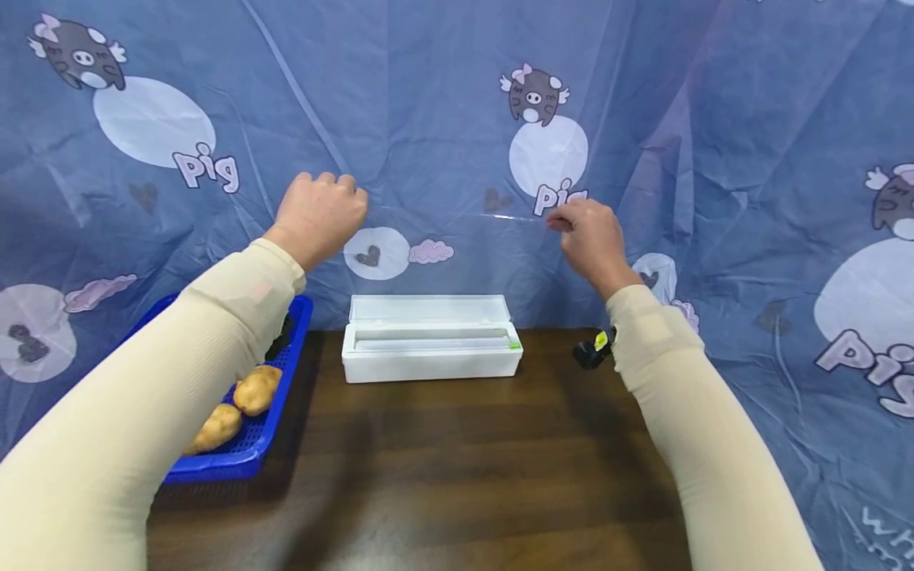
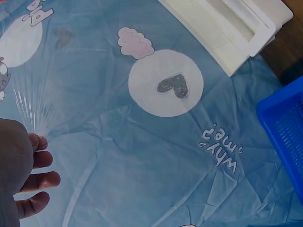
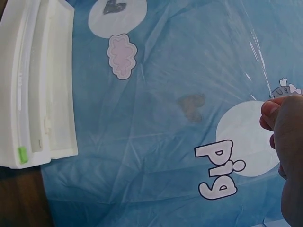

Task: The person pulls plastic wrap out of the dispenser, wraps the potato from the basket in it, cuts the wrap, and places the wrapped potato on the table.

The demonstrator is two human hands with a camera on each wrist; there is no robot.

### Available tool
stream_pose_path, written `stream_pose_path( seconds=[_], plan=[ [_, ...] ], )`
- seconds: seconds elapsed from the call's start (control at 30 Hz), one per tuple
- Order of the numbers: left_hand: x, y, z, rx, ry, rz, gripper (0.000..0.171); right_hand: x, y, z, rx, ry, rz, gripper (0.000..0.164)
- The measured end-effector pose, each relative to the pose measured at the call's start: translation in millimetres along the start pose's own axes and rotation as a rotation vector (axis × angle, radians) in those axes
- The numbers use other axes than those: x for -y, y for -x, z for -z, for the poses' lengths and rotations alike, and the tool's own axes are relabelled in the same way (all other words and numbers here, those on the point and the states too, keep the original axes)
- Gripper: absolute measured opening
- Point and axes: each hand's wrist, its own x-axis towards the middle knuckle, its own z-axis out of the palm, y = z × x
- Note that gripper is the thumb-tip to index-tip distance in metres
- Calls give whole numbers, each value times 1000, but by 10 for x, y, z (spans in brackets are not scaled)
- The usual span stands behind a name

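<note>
A sheet of clear plastic wrap (image 1: 503, 217) stretches in the air between my two hands. My left hand (image 1: 321, 212) pinches one end; in the left wrist view the wrap (image 2: 34, 106) gathers into creases at the thumb and finger, the other fingers loosely curled. The opposite end is pinched by my right hand (image 1: 591, 242), and shiny folds of wrap (image 3: 258, 54) run up from those fingertips. Below and beyond the hands, a white wrap dispenser box (image 1: 432, 366) stands on the table with its lid (image 1: 428, 308) raised. A green slider (image 1: 515, 346) sits at its right end.
On the left, partly behind my left sleeve, is a blue plastic basket (image 1: 260, 456) holding potatoes (image 1: 258, 389) and something dark. A small black object with a yellow label (image 1: 601, 340) shows by my right wrist. A blue patterned cloth (image 1: 443, 119) hangs behind the brown wooden table (image 1: 443, 468).
</note>
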Motion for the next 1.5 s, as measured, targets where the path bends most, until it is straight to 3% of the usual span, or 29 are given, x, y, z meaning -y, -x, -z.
stream_pose_path(
  seconds=[0.2,0.67,0.97,1.3,1.5],
  plan=[
    [17,0,44,-2,13,3,17,15,-26,27,-7,14,15,7],
    [61,-1,152,79,14,2,18,74,-57,119,-9,16,15,8],
    [72,50,180,65,24,8,19,108,-43,163,2,5,19,9],
    [-35,318,278,-84,-14,-87,16,127,183,289,-55,-35,148,6],
    [-212,674,396,-173,-6,-180,12,144,524,419,-65,-114,283,5]
  ],
)
